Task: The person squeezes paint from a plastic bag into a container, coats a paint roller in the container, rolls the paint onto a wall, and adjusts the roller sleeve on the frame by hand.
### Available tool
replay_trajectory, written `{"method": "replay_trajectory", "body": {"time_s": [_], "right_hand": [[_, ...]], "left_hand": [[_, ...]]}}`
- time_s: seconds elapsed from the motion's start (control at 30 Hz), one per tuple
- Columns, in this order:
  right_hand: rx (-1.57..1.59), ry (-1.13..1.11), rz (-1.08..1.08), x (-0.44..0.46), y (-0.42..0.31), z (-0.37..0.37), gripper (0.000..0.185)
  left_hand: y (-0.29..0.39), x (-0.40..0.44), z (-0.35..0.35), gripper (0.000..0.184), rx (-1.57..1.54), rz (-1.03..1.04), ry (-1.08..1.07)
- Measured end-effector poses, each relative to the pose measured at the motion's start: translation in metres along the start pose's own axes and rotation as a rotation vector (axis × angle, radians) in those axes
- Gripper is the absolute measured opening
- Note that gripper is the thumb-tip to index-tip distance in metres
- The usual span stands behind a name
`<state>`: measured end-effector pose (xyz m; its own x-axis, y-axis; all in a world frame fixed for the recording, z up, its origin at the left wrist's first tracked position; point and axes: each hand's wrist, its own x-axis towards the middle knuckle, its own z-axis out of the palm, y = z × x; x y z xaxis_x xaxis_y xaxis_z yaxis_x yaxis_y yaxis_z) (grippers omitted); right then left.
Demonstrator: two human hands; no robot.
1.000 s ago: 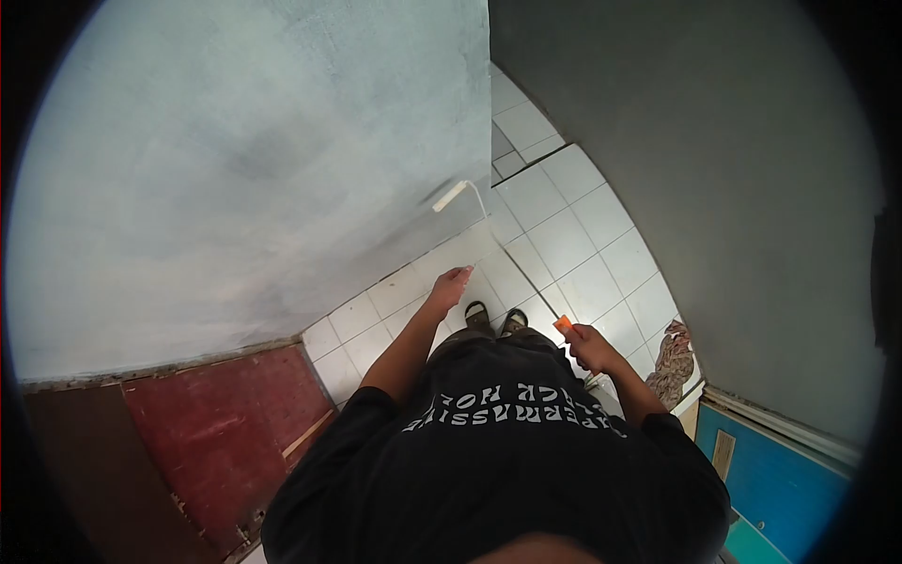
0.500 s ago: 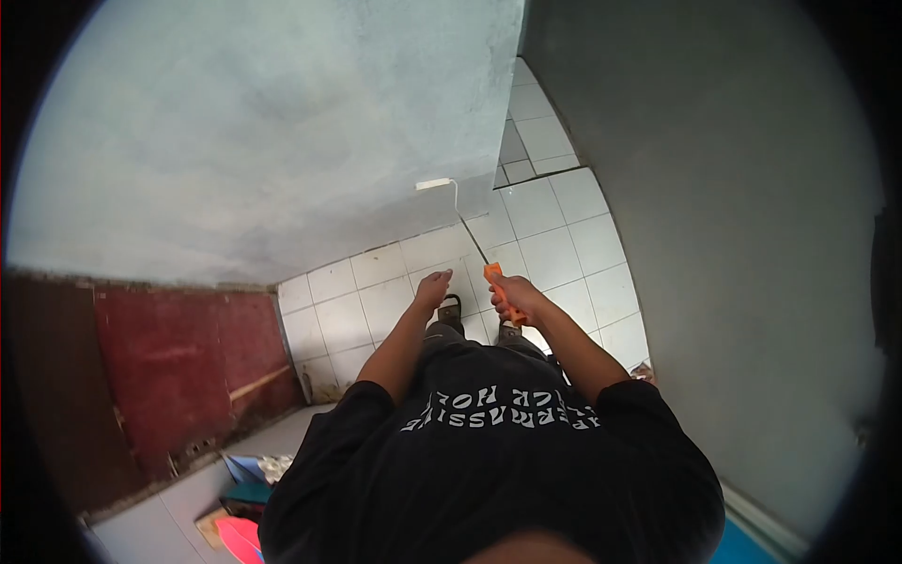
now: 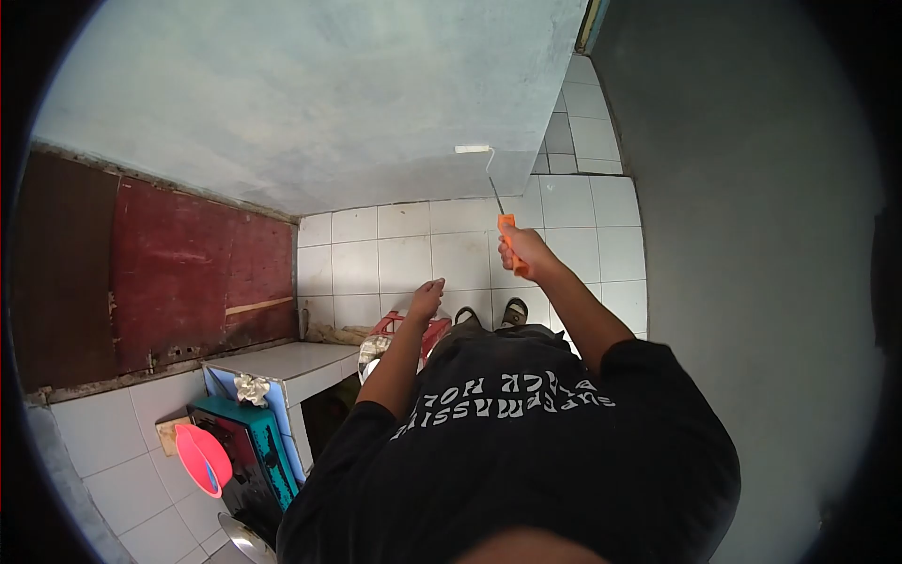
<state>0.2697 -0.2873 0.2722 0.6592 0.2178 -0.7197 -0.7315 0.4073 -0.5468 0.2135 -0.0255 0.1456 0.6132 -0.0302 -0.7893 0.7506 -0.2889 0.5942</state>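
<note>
An orange-handled paint roller (image 3: 508, 226) is gripped in my right hand (image 3: 529, 254), its thin metal rod pointing forward. At the rod's far end, the white roller sleeve (image 3: 474, 148) lies level in front of the lower part of the pale grey-blue wall (image 3: 357, 103); whether it presses on the surface I cannot tell. My left hand (image 3: 427, 298) hangs over the floor to the left, its fingers curled together and nothing visible in them.
White tiles (image 3: 404, 263) cover the floor around my sandalled feet (image 3: 514, 311). On my left are a red board (image 3: 202, 273), a tiled ledge (image 3: 291, 362), a teal-and-black stove (image 3: 249, 451) and a pink basin (image 3: 202, 458). A dark grey wall (image 3: 742, 263) rises on the right.
The view has shifted, bringing more of the stove, basin and ledge into sight. My right hand has moved forward with the paint roller, farther from my body. The left hand stays low, fingers curled.
</note>
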Motion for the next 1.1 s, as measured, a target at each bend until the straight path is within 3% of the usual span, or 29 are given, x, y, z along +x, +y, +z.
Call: {"method": "replay_trajectory", "body": {"time_s": [0.1, 0.23, 0.53, 0.77, 0.9, 1.1], "right_hand": [[-0.014, -0.102, -0.079, -0.041, -0.012, 0.014, 0.031], [-0.008, -0.001, -0.108, -0.155, -0.035, 0.038, 0.027], [-0.037, 0.041, -0.070, -0.031, 0.006, 0.048, 0.028], [-0.013, 0.013, -0.215, -0.209, -0.026, 0.086, 0.022], [-0.130, 0.006, -0.151, -0.174, -0.003, 0.110, 0.022], [-0.029, 0.078, -0.117, -0.069, 0.019, 0.096, 0.022]], "left_hand": [[0.002, 0.003, -0.012, 0.051, -0.021, 0.042, 0.015], [0.004, -0.012, -0.020, 0.053, -0.094, 0.058, 0.012], [-0.010, -0.003, -0.040, 0.055, -0.054, 0.049, -0.048], [-0.026, 0.005, -0.064, 0.055, -0.027, 0.003, -0.061], [-0.023, 0.008, -0.069, 0.055, -0.034, 0.017, -0.045], [-0.025, 0.002, -0.071, 0.056, -0.034, 0.024, -0.052]]}}
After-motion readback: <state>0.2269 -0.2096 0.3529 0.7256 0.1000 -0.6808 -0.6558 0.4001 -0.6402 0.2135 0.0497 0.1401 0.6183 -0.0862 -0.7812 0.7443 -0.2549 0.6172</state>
